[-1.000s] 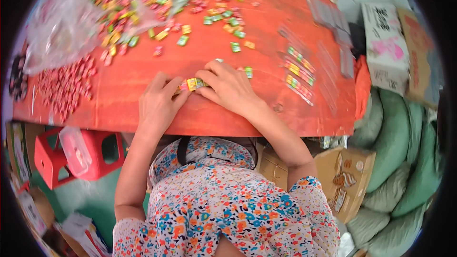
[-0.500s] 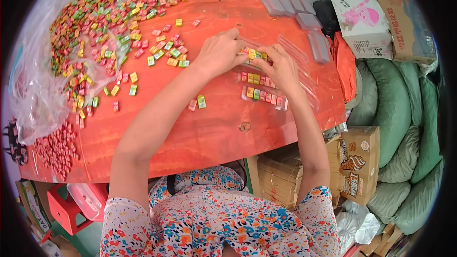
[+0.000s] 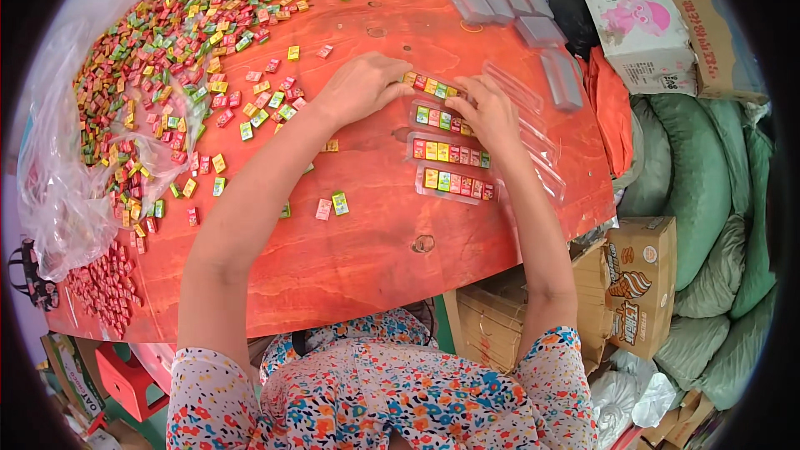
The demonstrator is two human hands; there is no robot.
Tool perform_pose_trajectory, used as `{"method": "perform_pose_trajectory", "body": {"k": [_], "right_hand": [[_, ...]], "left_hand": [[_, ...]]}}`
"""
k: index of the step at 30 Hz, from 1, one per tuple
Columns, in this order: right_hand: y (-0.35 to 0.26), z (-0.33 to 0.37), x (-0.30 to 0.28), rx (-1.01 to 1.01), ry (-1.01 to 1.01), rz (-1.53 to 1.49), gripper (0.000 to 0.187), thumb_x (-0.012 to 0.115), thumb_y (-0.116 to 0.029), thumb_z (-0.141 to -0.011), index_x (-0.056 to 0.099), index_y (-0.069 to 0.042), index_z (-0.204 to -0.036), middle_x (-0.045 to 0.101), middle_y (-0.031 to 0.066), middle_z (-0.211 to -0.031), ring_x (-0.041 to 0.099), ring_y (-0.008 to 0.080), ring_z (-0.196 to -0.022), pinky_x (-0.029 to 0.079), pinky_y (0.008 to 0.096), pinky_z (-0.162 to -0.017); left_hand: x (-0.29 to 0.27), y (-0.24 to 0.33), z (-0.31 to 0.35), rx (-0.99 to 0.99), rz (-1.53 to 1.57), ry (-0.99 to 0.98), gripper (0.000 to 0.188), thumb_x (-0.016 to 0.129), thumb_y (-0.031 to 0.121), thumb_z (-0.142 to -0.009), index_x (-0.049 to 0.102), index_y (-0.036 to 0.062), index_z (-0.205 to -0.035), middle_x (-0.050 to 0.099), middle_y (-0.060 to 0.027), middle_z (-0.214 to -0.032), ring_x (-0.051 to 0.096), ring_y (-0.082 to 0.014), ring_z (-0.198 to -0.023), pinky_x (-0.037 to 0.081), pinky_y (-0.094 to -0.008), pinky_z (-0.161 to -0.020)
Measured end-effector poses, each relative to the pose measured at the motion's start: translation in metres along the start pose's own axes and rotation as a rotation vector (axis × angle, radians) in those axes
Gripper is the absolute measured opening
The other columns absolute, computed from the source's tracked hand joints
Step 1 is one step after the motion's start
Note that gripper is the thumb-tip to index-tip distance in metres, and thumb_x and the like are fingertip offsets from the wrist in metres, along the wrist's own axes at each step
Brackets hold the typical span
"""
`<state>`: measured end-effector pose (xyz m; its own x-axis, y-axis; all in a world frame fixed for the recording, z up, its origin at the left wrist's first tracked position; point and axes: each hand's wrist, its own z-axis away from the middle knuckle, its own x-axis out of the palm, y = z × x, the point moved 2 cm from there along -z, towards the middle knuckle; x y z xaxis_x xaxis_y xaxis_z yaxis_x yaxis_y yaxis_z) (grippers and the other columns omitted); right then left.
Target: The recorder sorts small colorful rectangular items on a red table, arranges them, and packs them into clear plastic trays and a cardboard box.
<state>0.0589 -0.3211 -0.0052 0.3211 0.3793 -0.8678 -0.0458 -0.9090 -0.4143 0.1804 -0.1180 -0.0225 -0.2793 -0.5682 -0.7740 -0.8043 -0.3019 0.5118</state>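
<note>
Both hands meet just above the middle of the frame, at the far end of a row of candies. The left hand (image 3: 360, 86) lies palm down, fingers curled, its tips pressing the left end of the top strip (image 3: 429, 86). The right hand (image 3: 490, 112) is bent over the strip's right end, fingertips pinching it; whether it grips a single candy cannot be told.

Four filled strips lie in a column between the hands and just below them: the top strip, a second (image 3: 442, 120), a third (image 3: 450, 152) and a fourth (image 3: 457, 183), each a clear sleeve holding a line of red, yellow and green candies. Exact counts per strip are too small to read.

Two loose candies (image 3: 332, 205) sit below the left forearm. A large heap of candies (image 3: 167, 58), too many to count, fills the upper left, partly on a clear bag (image 3: 62, 192). A pile of red candies (image 3: 104, 287) lies at the lower left rim.

About six empty grey sleeves (image 3: 517, 12) lie at the upper right.

The red tabletop (image 3: 375, 258) is bare along its near edge, below the strips. Its right edge runs close past the fourth strip; beyond it stand boxes (image 3: 637, 283) and green sacks (image 3: 708, 192).
</note>
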Motion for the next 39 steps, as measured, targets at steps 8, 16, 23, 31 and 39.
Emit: {"method": "perform_pose_trajectory", "body": {"k": [8, 16, 23, 31, 39], "right_hand": [[-0.001, 0.010, 0.013, -0.214, -0.266, 0.174, 0.071, 0.039, -0.054, -0.101, 0.034, -0.003, -0.150, 0.034, 0.0163, -0.157, 0.030, 0.0293, -0.146, 0.020, 0.0501, -0.120], [-0.002, 0.017, 0.020, -0.219, -0.325, 0.256, 0.076, 0.030, -0.059, -0.102, 0.031, -0.004, -0.153, 0.024, 0.0138, -0.161, 0.021, 0.0266, -0.150, 0.016, 0.0487, -0.121], [0.000, 0.027, 0.026, -0.187, -0.115, 0.268, 0.071, 0.033, -0.056, -0.102, 0.035, -0.004, -0.151, 0.031, 0.0137, -0.158, 0.027, 0.0275, -0.148, 0.015, 0.0504, -0.121], [-0.014, 0.040, 0.032, -0.239, -0.138, 0.246, 0.064, 0.035, -0.050, -0.103, 0.040, -0.004, -0.147, 0.036, 0.0135, -0.156, 0.031, 0.0277, -0.146, 0.020, 0.0502, -0.119], [-0.083, 0.072, 0.053, -0.355, -0.088, 0.229, 0.060, 0.044, -0.046, -0.101, 0.047, -0.001, -0.142, 0.043, 0.0153, -0.151, 0.038, 0.0291, -0.142, 0.024, 0.0520, -0.117]], "left_hand": [[0.013, 0.010, 0.011, 0.203, -0.485, -0.195, 0.090, 0.039, 0.069, -0.093, 0.033, -0.0011, -0.149, 0.031, -0.0184, -0.157, 0.027, -0.0293, -0.147, 0.019, -0.0446, -0.122], [0.015, 0.023, 0.009, 0.156, -0.459, -0.300, 0.095, 0.037, 0.073, -0.091, 0.034, -0.0027, -0.148, 0.032, -0.0214, -0.156, 0.029, -0.0327, -0.146, 0.021, -0.0433, -0.122], [0.038, 0.022, 0.020, 0.114, -0.400, -0.193, 0.104, 0.038, 0.079, -0.087, 0.032, -0.0037, -0.149, 0.028, -0.0217, -0.157, 0.024, -0.0349, -0.148, 0.017, -0.0445, -0.122], [0.028, 0.032, 0.033, 0.068, -0.442, -0.208, 0.101, 0.042, 0.076, -0.087, 0.032, -0.0032, -0.150, 0.029, -0.0215, -0.157, 0.023, -0.0336, -0.148, 0.016, -0.0451, -0.122], [-0.007, 0.046, 0.118, -0.097, -0.487, -0.148, 0.095, 0.045, 0.070, -0.090, 0.031, -0.0039, -0.149, 0.027, -0.0219, -0.158, 0.023, -0.0338, -0.148, 0.017, -0.0464, -0.122]]}}
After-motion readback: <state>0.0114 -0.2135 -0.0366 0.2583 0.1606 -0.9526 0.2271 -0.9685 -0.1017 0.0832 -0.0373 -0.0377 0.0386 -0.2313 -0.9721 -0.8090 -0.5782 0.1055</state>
